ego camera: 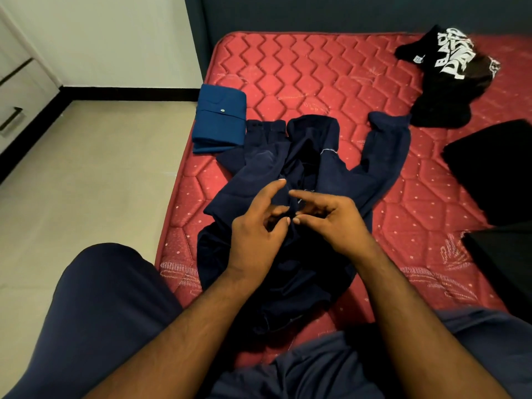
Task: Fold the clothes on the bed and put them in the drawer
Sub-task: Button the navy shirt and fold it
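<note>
Your knees in dark blue shorts (pixel 100 312) fill the bottom of the view at the edge of the bed (pixel 316 76), a red quilted mattress. Just past them your two hands meet over the navy garment (pixel 259 168), which lies crumpled and unfolded on the mattress with one sleeve stretched out toward the right. Your left hand (pixel 259 226) has its fingers loosely curled, fingertips at the cloth; your right hand (pixel 331 217) points its forefinger toward the left hand while the other fingers bend down to the fabric. Whether either hand really pinches the cloth, you cannot tell, since the dark folds hide the fingertips.

Beside the navy garment, touching its upper left corner, a blue shirt (pixel 220 119) sits folded at the bed's left edge. Far right, a black printed shirt (pixel 449 73) lies in a heap near the headboard, and another black cloth (pixel 495 168) lies at the right border.

On the far left a white drawer unit (pixel 14 96) stands on the floor (pixel 86 182), well apart from the bed, its drawers closed, so their contents are hidden.
</note>
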